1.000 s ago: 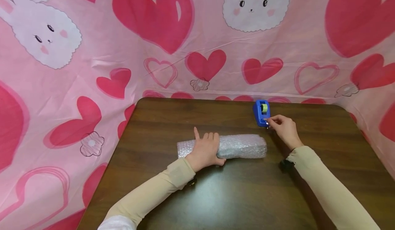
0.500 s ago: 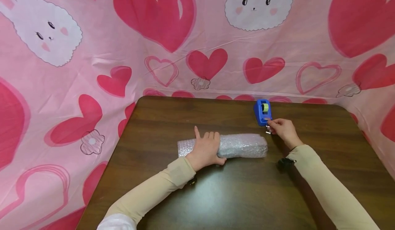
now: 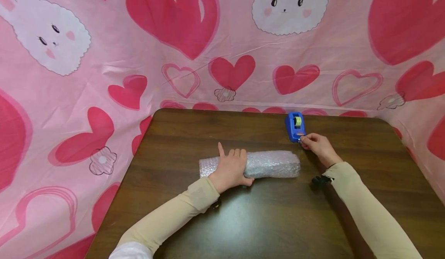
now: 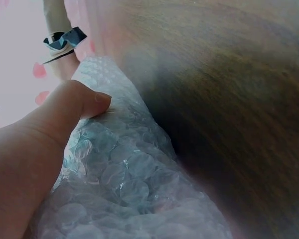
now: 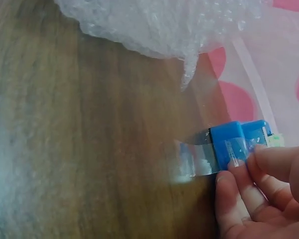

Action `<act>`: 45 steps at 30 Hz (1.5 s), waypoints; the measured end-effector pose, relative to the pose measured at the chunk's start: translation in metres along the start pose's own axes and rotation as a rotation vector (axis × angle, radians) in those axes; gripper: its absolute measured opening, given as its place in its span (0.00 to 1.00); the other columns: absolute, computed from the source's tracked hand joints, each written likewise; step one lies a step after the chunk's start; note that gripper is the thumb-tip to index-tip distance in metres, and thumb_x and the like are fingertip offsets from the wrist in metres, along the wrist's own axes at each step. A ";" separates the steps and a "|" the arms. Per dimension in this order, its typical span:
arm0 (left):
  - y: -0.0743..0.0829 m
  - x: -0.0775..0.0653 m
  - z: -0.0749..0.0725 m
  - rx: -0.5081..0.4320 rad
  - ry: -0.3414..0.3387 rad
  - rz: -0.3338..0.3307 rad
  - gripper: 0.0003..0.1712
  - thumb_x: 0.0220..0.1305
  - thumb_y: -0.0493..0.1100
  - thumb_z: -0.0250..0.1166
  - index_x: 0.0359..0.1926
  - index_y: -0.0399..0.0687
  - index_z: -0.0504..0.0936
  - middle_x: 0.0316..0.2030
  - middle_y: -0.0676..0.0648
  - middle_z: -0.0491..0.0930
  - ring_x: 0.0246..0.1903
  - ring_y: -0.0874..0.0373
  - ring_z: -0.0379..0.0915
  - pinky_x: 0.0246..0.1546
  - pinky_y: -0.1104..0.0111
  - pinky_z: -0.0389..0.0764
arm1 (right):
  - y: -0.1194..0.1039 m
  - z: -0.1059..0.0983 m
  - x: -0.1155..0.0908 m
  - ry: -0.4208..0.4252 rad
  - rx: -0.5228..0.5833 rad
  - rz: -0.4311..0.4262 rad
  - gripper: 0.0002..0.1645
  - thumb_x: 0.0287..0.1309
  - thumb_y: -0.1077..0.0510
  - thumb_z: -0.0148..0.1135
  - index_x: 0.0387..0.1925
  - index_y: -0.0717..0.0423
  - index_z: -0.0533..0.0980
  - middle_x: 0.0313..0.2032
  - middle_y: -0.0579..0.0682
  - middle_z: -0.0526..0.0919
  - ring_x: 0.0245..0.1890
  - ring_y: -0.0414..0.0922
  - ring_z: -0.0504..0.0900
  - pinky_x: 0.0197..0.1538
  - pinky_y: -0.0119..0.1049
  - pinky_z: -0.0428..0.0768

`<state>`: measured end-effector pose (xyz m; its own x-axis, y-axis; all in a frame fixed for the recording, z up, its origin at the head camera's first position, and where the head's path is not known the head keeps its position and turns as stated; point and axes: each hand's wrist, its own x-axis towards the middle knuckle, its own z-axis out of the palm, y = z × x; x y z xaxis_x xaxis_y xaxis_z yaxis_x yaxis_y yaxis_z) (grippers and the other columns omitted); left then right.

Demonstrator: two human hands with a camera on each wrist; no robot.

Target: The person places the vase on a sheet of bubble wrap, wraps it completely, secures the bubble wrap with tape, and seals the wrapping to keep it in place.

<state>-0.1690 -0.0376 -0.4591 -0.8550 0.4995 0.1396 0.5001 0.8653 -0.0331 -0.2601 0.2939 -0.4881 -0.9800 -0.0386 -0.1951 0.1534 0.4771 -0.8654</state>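
A roll of bubble wrap [image 3: 272, 164] lies crosswise on the table. My left hand [image 3: 230, 169] grips it left of its middle, the palm over the top. In the left wrist view the thumb [image 4: 92, 102] presses along the clear bubbles, and something bluish shows through them. Beyond the roll's right end stands a blue tape dispenser [image 3: 295, 127] with a yellowish-green tape core. At its near end my right hand [image 3: 319, 147] pinches clear tape [image 5: 197, 159] between thumb and fingertips. A short free end of the tape sticks out past the fingers in the right wrist view.
The dark wooden table [image 3: 264, 220] has rounded far corners. A pink sheet [image 3: 194, 19] printed with hearts and rabbit faces hangs right behind and beside it. A dark wrist camera [image 3: 321, 181] sits under the right sleeve cuff.
At the dispenser, my right hand has shifted slightly toward me and right since one second ago. The tape end hung lower half a second ago. The left hand and roll stay put.
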 end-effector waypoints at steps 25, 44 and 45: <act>-0.001 -0.001 -0.008 -0.011 -0.062 -0.042 0.46 0.39 0.77 0.63 0.42 0.42 0.71 0.36 0.45 0.77 0.38 0.49 0.74 0.53 0.30 0.52 | -0.035 -0.011 -0.031 -0.035 -0.272 -0.099 0.30 0.65 0.39 0.48 0.48 0.63 0.74 0.41 0.63 0.78 0.39 0.53 0.74 0.38 0.39 0.76; 0.012 0.011 -0.022 0.066 -0.323 -0.255 0.57 0.45 0.82 0.49 0.55 0.36 0.71 0.42 0.44 0.80 0.43 0.49 0.79 0.56 0.33 0.52 | -0.127 0.033 -0.050 0.127 -0.391 -0.589 0.14 0.63 0.47 0.56 0.37 0.50 0.82 0.30 0.47 0.82 0.28 0.42 0.74 0.30 0.36 0.73; 0.013 0.011 -0.022 0.085 -0.333 -0.259 0.57 0.46 0.83 0.49 0.56 0.36 0.70 0.43 0.45 0.81 0.43 0.50 0.79 0.56 0.34 0.52 | -0.130 0.037 -0.049 0.126 -0.384 -0.615 0.14 0.63 0.47 0.56 0.36 0.50 0.82 0.30 0.46 0.82 0.29 0.40 0.74 0.31 0.36 0.73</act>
<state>-0.1689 -0.0218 -0.4357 -0.9553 0.2396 -0.1730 0.2622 0.9572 -0.1222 -0.2271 0.2013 -0.3831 -0.8854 -0.3084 0.3477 -0.4611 0.6766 -0.5742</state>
